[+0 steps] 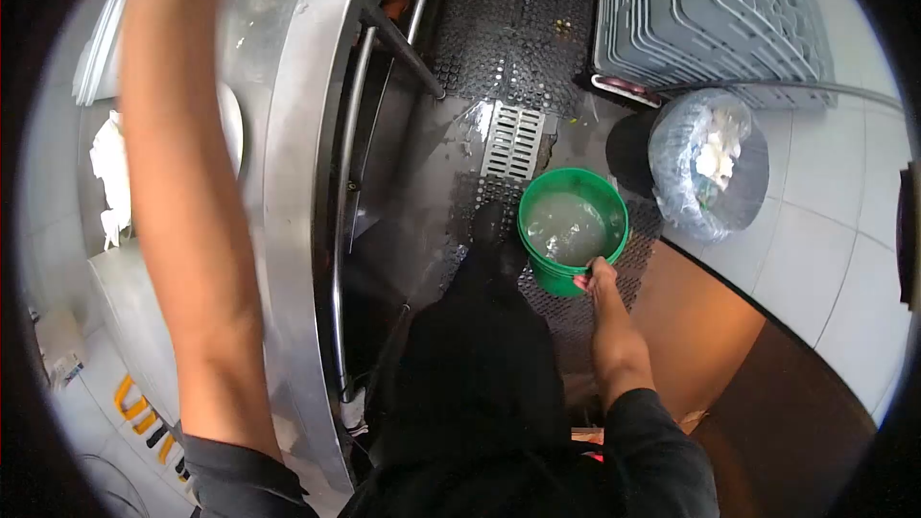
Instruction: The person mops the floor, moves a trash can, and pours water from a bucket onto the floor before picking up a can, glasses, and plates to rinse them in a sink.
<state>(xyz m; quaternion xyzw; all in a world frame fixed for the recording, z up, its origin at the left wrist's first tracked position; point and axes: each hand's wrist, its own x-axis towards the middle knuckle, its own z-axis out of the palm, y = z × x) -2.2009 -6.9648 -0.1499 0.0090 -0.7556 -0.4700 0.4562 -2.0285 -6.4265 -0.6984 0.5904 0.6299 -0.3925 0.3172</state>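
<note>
A green bucket (554,279) with cloudy water (571,228) in it is on the right side of my legs, over the dark floor mat. My right hand (599,274) has its fingers closed on the near edge of the bucket, at the rim. My left forearm (197,221) reaches up across the steel counter (305,134), and the hand itself lies beyond the top of the view. Beside that arm, a crumpled white cloth or paper (112,177) lies on the counter, with part of a round pale plate (231,125) showing.
A floor drain grate (513,142) is set beyond the bucket, with perforated black matting (518,29) behind it. To the right stands a bin with a clear plastic liner (681,173) and waste inside. Grey dish racks (672,10) are stacked behind it. Brown cardboard (700,302) lies nearer.
</note>
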